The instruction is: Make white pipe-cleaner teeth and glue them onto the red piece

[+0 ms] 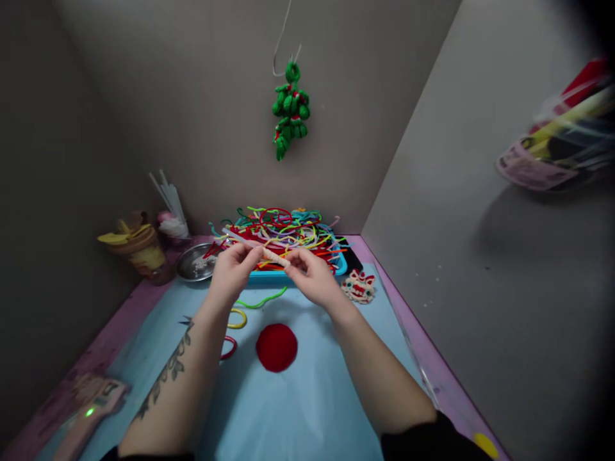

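Cream fuzzy stick (275,257): we pinch it tight in our left grip (233,269) and right grip (312,275). Red pompom (276,347) lies near; blue tray (340,265) of sticks far behind.

Your left grip (234,269) and right grip (312,275) meet over the middle of the worktop (312,397), each pinching one end of a stem (275,256) held level between them. Just behind them sits a tray (269,276) against the back wall, with a heap of stems (283,230) in it. Left of the tray lies a dish (195,262), and behind that a cup of sticks (170,221). A small figure (358,285) lies right of the tray. In front of your grips a round pad (276,347) rests on the worktop, with two loops (237,318) to its left. At the near left edge lies what may be a handheld device (91,403). A knotted figure (291,109) hangs on the back wall above the tray.
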Demonstrator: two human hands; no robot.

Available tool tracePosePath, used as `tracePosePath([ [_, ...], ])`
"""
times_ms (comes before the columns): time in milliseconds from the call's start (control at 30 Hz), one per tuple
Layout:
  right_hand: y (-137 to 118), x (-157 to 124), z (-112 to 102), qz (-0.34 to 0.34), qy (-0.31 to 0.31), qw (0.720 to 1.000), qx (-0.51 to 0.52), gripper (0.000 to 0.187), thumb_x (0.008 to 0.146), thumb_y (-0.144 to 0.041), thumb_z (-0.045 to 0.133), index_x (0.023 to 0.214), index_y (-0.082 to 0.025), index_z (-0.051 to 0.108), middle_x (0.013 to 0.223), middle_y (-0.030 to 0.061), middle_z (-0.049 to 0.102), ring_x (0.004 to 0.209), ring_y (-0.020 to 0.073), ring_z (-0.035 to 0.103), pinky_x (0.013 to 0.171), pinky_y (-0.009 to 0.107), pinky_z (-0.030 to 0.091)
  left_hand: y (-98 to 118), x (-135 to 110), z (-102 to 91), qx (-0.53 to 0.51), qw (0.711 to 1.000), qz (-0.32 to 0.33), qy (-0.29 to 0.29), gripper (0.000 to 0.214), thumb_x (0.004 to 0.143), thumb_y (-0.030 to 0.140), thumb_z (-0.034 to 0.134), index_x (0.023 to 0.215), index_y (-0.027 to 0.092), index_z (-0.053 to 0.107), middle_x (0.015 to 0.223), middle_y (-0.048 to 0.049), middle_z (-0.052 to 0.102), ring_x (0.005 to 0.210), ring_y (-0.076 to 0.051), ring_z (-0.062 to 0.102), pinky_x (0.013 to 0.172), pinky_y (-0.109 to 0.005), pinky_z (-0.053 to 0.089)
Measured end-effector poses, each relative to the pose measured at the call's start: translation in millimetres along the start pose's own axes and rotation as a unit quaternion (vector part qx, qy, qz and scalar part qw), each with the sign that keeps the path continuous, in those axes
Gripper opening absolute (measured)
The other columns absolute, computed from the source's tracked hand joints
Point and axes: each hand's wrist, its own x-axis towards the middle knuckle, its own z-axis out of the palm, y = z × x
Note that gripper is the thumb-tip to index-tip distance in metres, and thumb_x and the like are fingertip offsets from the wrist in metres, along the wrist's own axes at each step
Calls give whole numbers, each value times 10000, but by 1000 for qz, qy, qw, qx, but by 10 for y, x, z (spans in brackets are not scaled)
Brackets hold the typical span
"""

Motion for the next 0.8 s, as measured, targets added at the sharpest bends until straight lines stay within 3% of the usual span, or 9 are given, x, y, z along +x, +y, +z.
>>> tracePosePath([
  [100,-37,0,-17,-6,-13,1000,-10,144,782,-240,579,909,-174,595,870,21,636,775,146,575,709,270,449,5,-4,-8,12,1000,10,-17,313,757,434,639,819,128,653,756,-39,680,689,-153,610,647,-247,477],
  [200,-89,-7,-20,-8,-43,999,23,174,825,-303,569,937,-175,605,933,38,647,847,151,586,770,285,455,5,-25,0,35,995,40,-88,282,783,402,629,861,132,651,802,-48,682,737,-162,620,688,-264,490],
  [333,-103,-19,15,58,-80,986,136,247,838,-423,558,893,-182,561,799,1,615,662,106,561,618,240,452,38,-73,40,57,981,91,-164,233,814,352,609,906,142,645,891,-61,677,821,-170,628,761,-286,499],
  [467,-52,-14,38,114,-83,965,220,318,781,-486,610,790,-183,511,616,-48,545,487,69,458,478,196,365,123,-95,50,84,978,107,-156,217,806,328,622,925,147,628,838,-38,672,757,-149,627,705,-263,508],
  [633,-17,2,32,119,-73,953,268,326,801,-491,582,799,-169,539,621,-23,598,465,58,417,456,190,311,178,-93,37,140,970,134,-149,159,824,300,597,841,152,650,784,-32,672,711,-134,613,666,-241,497],
  [800,-23,-3,10,154,-122,923,332,333,805,-487,569,814,-155,555,557,-28,564,455,69,446,453,195,328,153,-98,29,151,963,177,-140,145,836,283,586,848,161,664,838,-52,689,767,-147,625,700,-258,494],
])
